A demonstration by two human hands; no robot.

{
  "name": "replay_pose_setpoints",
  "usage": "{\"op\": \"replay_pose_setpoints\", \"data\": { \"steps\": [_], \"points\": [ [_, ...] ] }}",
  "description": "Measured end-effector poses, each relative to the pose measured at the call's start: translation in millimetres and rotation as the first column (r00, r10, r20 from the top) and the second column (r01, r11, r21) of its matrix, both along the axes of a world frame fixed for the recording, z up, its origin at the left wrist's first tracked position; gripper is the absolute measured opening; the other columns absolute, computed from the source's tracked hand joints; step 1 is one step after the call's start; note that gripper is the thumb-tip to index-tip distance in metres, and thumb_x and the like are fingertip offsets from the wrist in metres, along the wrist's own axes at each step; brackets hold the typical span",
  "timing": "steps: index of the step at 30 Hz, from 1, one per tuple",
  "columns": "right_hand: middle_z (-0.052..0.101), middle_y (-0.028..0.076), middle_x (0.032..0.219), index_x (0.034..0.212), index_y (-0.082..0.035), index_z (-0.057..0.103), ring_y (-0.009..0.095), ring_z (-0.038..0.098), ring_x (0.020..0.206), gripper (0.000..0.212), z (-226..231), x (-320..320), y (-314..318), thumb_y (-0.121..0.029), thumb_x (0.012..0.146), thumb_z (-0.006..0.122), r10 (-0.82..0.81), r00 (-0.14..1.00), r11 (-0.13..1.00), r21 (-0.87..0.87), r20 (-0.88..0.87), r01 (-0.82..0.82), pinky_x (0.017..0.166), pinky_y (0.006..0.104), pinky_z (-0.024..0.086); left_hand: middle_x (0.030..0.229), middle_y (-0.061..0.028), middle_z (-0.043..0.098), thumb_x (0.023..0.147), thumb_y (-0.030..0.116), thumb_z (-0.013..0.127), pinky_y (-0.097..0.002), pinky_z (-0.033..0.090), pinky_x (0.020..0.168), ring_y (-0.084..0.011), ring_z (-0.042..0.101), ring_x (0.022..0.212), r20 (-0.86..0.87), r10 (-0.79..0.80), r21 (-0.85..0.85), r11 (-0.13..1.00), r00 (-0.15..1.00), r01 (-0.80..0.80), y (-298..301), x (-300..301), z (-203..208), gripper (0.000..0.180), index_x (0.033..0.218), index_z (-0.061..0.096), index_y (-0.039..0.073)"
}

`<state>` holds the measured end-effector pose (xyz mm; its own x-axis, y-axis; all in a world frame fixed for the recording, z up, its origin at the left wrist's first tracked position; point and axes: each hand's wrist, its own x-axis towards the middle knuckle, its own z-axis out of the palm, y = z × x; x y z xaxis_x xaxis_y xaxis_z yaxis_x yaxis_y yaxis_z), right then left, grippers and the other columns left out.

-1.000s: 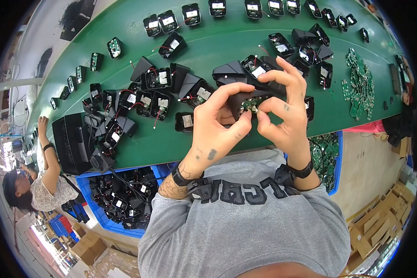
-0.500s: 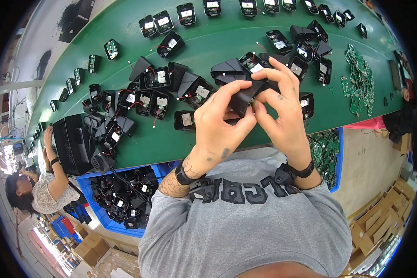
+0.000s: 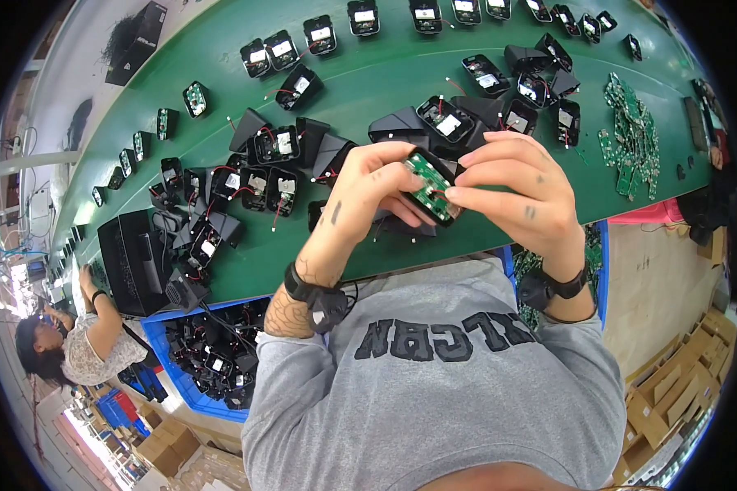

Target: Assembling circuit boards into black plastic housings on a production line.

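My left hand (image 3: 360, 188) is closed around a black plastic housing (image 3: 449, 219), tilted so that the green circuit board (image 3: 426, 182) in its opening faces up. The left thumb lies against the board. From the other side my right hand (image 3: 528, 188) grips the housing's edge, with a fingertip beside a short red wire on the board. Just beyond my hands another black housing (image 3: 446, 120) with a white part inside lies open side up. A cluster of similar housings (image 3: 277, 145) with red wires lies to the left.
Loose green circuit boards (image 3: 630, 139) are piled at the right of the green table (image 3: 368, 74). More housings line its far side. A blue bin (image 3: 190, 393) of black parts stands below the left edge. A black box (image 3: 129, 266) sits near another person (image 3: 94, 344).
The housing has turned in my hands, from its black outer side to the open side with the green board. My right hand has shifted right, and my left arm slightly left.
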<state>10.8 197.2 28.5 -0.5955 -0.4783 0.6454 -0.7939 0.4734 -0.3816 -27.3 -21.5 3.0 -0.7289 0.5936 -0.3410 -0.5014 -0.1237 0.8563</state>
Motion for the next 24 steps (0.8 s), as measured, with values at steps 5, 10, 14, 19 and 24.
{"op": "replay_pose_setpoints", "data": {
  "steps": [5,10,14,19,24],
  "points": [
    [0.067,0.002,0.089,0.088,-0.010,0.073,0.023,0.064,0.092,0.025,4.7,-1.2,2.8,-0.008,0.063,0.070,0.053,0.996,0.994,0.105,-0.073,-0.045,0.091,0.0435,0.049,0.085,-0.0147,0.067,0.080,0.013,0.054,-0.0264,0.056,0.050,-0.0258,0.070,0.063,0.048,-0.059,-0.023,0.998,0.997,0.060,3.5,-0.5,1.3,0.030,0.100,0.062,-0.008],
    [0.063,0.001,0.091,0.086,-0.010,0.067,0.022,0.063,0.095,0.020,6.1,-4.3,3.0,-0.010,0.066,0.068,0.065,0.987,0.981,0.188,-0.148,-0.036,0.094,0.0461,0.047,0.088,-0.0152,0.068,0.082,0.015,0.055,-0.0265,0.056,0.049,-0.0269,0.070,0.064,0.057,-0.071,-0.034,0.997,0.996,0.073,3.2,-2.3,2.0,0.032,0.103,0.062,-0.008],
    [0.064,0.002,0.092,0.083,-0.010,0.067,0.026,0.061,0.103,0.019,-2.2,-0.5,-0.8,-0.009,0.064,0.072,-0.025,0.986,0.985,0.163,-0.162,0.052,0.100,0.0505,0.041,0.091,-0.0148,0.068,0.082,0.014,0.056,-0.0265,0.056,0.051,-0.0267,0.071,0.066,0.084,-0.086,-0.042,0.995,0.993,0.090,2.5,-2.1,2.4,0.033,0.106,0.061,-0.007],
    [0.059,0.007,0.109,0.077,-0.005,0.068,0.032,0.047,0.123,0.013,-15.5,11.4,-13.7,-0.001,0.067,0.074,-0.261,0.855,0.915,-0.168,0.448,0.368,0.103,0.0469,0.037,0.092,-0.0103,0.068,0.079,0.003,0.063,-0.0254,0.057,0.063,-0.0149,0.068,0.076,-0.420,0.212,-0.089,0.958,0.882,-0.273,18.6,19.3,8.5,0.033,0.111,0.061,-0.004],
    [0.059,0.007,0.109,0.077,-0.005,0.069,0.030,0.048,0.123,0.013,-28.8,13.4,-23.4,0.001,0.067,0.075,-0.312,0.795,0.778,-0.340,0.520,0.528,0.102,0.0430,0.038,0.085,-0.0105,0.068,0.074,0.001,0.067,-0.0262,0.056,0.062,-0.0113,0.066,0.070,-0.787,0.191,-0.109,0.893,0.586,-0.437,32.6,28.7,7.1,0.039,0.113,0.063,-0.001]
  ]
}}
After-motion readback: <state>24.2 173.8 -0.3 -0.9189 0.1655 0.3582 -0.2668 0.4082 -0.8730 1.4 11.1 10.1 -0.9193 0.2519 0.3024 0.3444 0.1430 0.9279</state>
